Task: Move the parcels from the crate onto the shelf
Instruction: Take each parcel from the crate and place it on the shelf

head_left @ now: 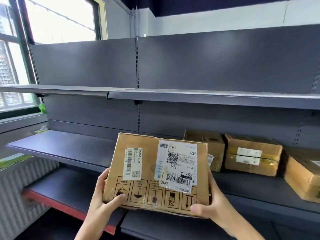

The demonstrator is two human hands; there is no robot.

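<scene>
Grey shelf (259, 186) with three parcels (252, 154) already lined up at right, bare space to their left. Mid-carry: cardboard parcel (155, 172) held up in front of that space, clamped between left hand (101, 200) and right hand (213, 202), thumbs pressed on its face. Next, probably: forward and down beside the row, label outward
</scene>
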